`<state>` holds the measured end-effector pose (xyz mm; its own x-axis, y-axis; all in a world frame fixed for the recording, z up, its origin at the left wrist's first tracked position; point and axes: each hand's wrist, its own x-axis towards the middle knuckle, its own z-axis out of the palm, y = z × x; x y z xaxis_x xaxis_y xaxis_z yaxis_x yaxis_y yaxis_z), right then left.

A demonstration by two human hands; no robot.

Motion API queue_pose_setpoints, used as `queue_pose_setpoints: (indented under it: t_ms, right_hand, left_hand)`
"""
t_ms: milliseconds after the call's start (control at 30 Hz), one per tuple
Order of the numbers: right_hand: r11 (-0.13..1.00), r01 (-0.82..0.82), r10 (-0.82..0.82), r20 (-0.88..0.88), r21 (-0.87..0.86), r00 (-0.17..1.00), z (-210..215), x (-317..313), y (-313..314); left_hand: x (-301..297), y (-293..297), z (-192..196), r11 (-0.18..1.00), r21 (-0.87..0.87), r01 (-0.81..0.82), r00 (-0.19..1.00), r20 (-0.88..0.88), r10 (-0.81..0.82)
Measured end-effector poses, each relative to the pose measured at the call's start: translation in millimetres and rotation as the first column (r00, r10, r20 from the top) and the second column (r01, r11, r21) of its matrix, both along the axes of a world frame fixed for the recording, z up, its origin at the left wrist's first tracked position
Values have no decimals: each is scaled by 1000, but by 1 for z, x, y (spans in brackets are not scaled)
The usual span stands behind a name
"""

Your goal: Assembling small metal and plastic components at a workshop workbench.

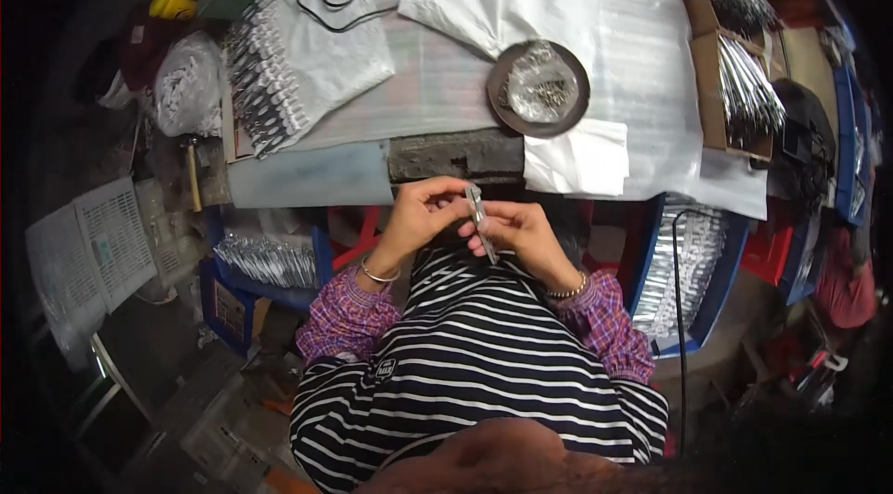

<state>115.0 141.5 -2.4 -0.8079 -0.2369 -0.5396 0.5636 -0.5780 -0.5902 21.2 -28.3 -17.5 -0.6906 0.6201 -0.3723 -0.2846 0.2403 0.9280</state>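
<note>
Close in front of my striped top, both hands meet on a slim silver metal tool [480, 220], narrow and tilted, its exact kind too small to make out. My left hand [423, 220] is closed, its thumb and forefinger pinching near the tool's upper end. Closed around the middle and lower part is my right hand [523, 232], thumb pressed against the tool. Beyond the hands, a dark metal block [456, 157] sits at the table's near edge. A round brown dish [579, 113] with clear plastic and small metal parts stands past it.
Rows of slim metal tools [265, 75] lie at the far left beside a black cord [339, 1]. Cardboard boxes [709, 89] of similar tools stand at the right. Blue bins [724, 285] flank me below the table. A white paper [577, 159] lies near the dish.
</note>
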Motion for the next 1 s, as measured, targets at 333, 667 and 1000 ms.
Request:
queue_pose_setpoints:
  t_ms: [333, 667, 1000]
  right_hand:
    - [993, 5, 1, 49, -118, 999, -5, 8, 1]
    - [992, -6, 10, 28, -123, 1000, -11, 9, 6]
    - [677, 178, 250, -451, 714, 857, 3, 8, -3]
  left_hand:
    - [0, 5, 8, 998, 61, 5, 974, 225, -19]
    - [-3, 8, 5, 999, 50, 22, 974, 225, -33]
    - [-6, -2, 21, 990, 89, 109, 992, 58, -115]
